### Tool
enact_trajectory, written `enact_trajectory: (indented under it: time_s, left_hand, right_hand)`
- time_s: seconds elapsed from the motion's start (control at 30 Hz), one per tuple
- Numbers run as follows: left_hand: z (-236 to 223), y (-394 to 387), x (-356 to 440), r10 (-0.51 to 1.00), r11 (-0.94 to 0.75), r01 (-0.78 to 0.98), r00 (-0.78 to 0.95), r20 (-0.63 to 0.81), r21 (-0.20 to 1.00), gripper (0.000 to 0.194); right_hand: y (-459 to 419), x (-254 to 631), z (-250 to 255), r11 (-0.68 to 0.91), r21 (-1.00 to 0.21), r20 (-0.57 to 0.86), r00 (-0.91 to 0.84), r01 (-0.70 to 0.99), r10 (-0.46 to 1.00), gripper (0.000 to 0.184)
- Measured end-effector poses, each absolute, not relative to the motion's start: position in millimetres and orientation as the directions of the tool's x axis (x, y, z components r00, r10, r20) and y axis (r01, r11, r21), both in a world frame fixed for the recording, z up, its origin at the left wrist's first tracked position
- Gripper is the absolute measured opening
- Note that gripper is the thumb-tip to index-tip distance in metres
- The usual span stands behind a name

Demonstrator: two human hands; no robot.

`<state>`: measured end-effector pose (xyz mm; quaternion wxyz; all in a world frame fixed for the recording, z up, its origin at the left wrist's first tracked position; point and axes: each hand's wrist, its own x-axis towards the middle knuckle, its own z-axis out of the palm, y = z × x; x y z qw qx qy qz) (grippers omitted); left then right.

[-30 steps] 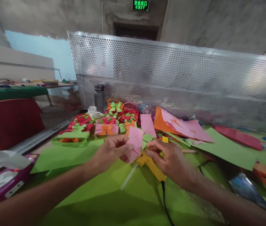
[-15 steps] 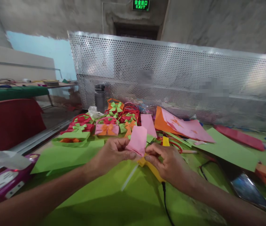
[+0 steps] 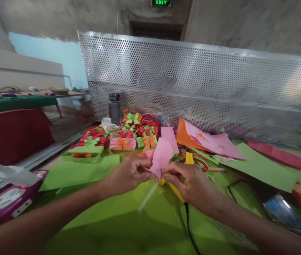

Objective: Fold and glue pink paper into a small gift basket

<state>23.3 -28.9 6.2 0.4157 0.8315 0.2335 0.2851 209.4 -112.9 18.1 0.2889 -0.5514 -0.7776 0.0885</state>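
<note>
A folded piece of pink paper [image 3: 162, 156] is pinched between my two hands over the green table. My left hand [image 3: 133, 171] closes thumb and fingers on its left lower edge. My right hand [image 3: 190, 180] pinches its lower right corner, fingertips together. Beneath the right hand lies a yellow glue gun [image 3: 176, 191], its black cord trailing toward me, partly hidden by the fingers. A whitish glue stick [image 3: 148, 197] sticks out near the glue gun, below the pink paper.
Small paper bags with bows [image 3: 123, 141] stand at the back left beside a grey bottle [image 3: 114, 109]. Pink and orange sheets [image 3: 214, 143] and a green sheet [image 3: 264, 166] lie right, near a phone [image 3: 285, 212]. A purple power strip [image 3: 12, 198] sits left. A perforated metal panel [image 3: 145, 71] rises behind.
The pink paper has tilted to the right and its folded left part has opened out more. Both hands keep their pinch on it. The view has shifted slightly.
</note>
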Motion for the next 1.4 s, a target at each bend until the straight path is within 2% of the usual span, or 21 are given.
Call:
enact_trajectory:
  time_s: [0.07,0.2,0.3,0.37,0.53,0.6,0.73,1.03,1.17,1.27,1.4]
  left_hand:
    - [5,-28,23,0.587,-0.622,0.200,0.759,0.282,0.758,0.030]
    - [4,-30,23,0.474,-0.752,0.181,0.816,0.329,0.634,0.025]
    - [2,-34,24,0.377,-0.834,0.142,0.852,0.364,0.533,0.018]
    - [2,-37,24,0.340,-0.858,0.131,0.870,0.358,0.497,0.017]
    - [2,-38,26,0.328,-0.863,0.132,0.880,0.343,0.488,0.013]
    - [2,-37,26,0.334,-0.849,0.125,0.880,0.337,0.514,0.011]
    - [4,-36,27,0.351,-0.807,0.126,0.888,0.296,0.578,0.008]
    - [4,-34,29,0.309,-0.806,0.136,0.927,0.213,0.575,0.009]
    - [2,-34,29,0.285,-0.793,0.117,0.939,0.193,0.598,0.010]
    - [0,-34,29,0.291,-0.802,0.148,0.943,0.163,0.578,0.011]
    - [0,-35,30,0.304,-0.832,0.218,0.949,0.090,0.510,0.012]
  right_hand:
    - [-114,210,19,0.382,-0.469,0.374,-0.213,0.796,0.903,0.011]
    - [-116,212,19,0.419,-0.419,0.383,-0.261,0.806,0.886,0.037]
    - [-118,211,19,0.432,-0.331,0.304,-0.338,0.839,0.891,0.046]
    - [-118,210,19,0.426,-0.285,0.242,-0.365,0.859,0.899,0.045]
    - [-116,207,22,0.357,-0.252,0.163,-0.325,0.899,0.932,0.017]
    - [-114,208,23,0.331,-0.240,0.143,-0.304,0.913,0.942,0.013]
    - [-112,209,22,0.340,-0.246,0.104,-0.324,0.908,0.940,0.010]
    - [-112,207,18,0.321,-0.210,0.083,-0.311,0.923,0.947,0.017]
    - [-112,210,17,0.351,-0.223,0.059,-0.347,0.909,0.936,0.008]
    - [-109,212,15,0.350,-0.212,0.027,-0.352,0.913,0.936,0.007]
    - [-108,210,13,0.329,-0.176,0.027,-0.330,0.928,0.944,0.014]
